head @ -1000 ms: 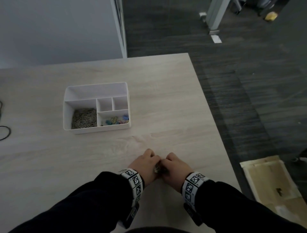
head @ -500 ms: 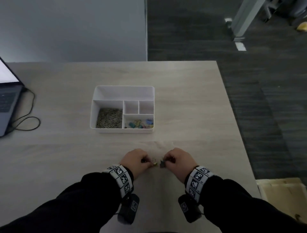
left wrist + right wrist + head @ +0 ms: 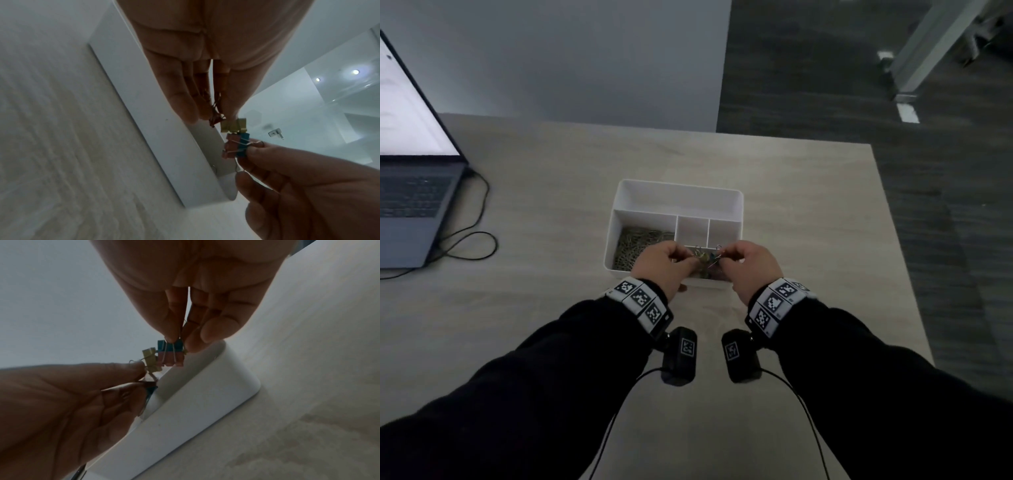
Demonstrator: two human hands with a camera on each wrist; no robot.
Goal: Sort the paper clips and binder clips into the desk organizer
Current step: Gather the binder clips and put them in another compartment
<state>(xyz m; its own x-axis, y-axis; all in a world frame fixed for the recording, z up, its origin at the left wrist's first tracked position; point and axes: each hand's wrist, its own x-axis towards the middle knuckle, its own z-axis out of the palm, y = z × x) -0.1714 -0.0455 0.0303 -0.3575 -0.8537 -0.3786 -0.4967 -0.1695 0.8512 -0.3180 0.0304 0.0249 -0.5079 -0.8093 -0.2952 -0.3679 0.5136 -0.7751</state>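
Observation:
The white desk organizer [image 3: 681,186] sits mid-table, with a pile of silver paper clips [image 3: 640,245] in its front left compartment. Both hands hover over its front right compartment. My left hand [image 3: 690,262] pinches a yellow binder clip [image 3: 234,125] by its wire handle, and something small and dark sits between its other fingers. My right hand [image 3: 726,255] pinches a blue binder clip [image 3: 170,346] and a pink binder clip [image 3: 170,360], held together by their wire handles. The clips nearly touch above the organizer's front wall [image 3: 205,386]. The hands hide what lies in that compartment.
An open laptop [image 3: 410,192] stands at the table's left, and its black cable [image 3: 469,240] loops toward the organizer. The table's right edge [image 3: 893,246] drops off to dark carpet. A grey partition wall runs behind the table.
Both hands have lifted off the table near its front edge and moved forward over the organizer, carrying the binder clips with them.

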